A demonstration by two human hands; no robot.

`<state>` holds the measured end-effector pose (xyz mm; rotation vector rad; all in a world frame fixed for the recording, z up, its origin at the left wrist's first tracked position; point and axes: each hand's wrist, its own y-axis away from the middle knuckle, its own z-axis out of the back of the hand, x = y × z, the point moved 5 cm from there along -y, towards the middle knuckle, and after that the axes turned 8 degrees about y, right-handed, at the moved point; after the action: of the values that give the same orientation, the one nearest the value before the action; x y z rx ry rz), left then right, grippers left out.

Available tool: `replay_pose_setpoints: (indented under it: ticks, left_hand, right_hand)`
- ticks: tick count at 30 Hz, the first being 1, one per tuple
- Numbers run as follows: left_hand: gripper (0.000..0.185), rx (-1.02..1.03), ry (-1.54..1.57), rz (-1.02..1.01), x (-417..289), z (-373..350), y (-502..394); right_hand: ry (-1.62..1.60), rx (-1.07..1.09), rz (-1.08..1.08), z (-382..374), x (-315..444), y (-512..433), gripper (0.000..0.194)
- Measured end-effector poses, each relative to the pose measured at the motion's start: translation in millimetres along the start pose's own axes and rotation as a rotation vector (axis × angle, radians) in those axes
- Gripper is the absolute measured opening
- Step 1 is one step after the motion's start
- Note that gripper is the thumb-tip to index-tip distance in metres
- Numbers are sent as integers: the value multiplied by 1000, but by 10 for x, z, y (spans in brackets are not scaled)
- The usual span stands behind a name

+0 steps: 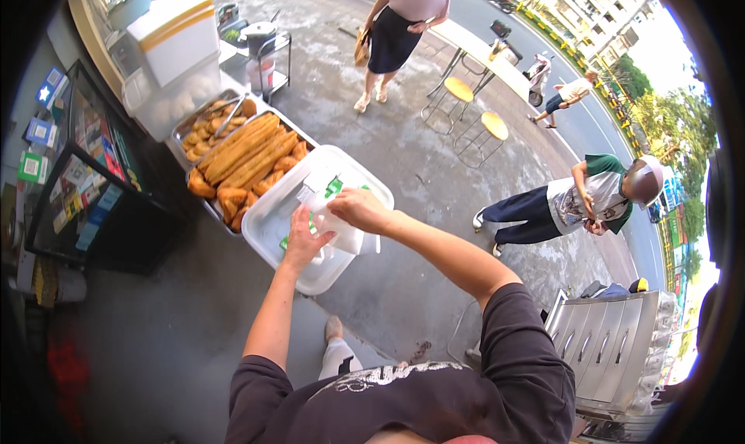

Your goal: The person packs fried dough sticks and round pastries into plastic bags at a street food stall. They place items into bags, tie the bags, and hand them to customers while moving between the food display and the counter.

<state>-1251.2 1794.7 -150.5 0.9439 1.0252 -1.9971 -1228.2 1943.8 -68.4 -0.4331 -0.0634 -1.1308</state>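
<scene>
Both hands are over a translucent white plastic tub (326,281) that holds thin plastic bags with green print. My right hand (358,210) pinches a white plastic bag (346,237) at its upper part. My left hand (304,237) lies against the bag's left side with its fingers bent; whether it grips the film is not plain. Beyond the tub's left side is a metal tray (230,226) of long fried dough sticks (244,153) and browned fried pieces (233,201). Behind it, a second tray of small fried pieces (204,136) has metal tongs (231,116) lying on top.
A glass-fronted case (87,182) stands left. Past the trays are a plastic bin (169,106), a white foam box (174,37) and a cart with a pot (259,37). Two people stand beyond; stools (458,89) flank a long table. A steel drawer cabinet (605,339) is at right.
</scene>
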Motion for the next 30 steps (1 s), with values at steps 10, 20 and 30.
replay_pose_setpoints:
  ticks: [10,20,30]
  left_hand:
    - [34,357,296,288,134,-203,-308]
    - [33,299,-102,323,879,74,156]
    - [55,292,183,-327,-1753,-206,-53]
  right_hand:
    - [137,8,-367,74,-559,44,11]
    - [-657,-607,-874,647,-1269,507,15]
    - [-957,-440,-785,1225,224,1437,10]
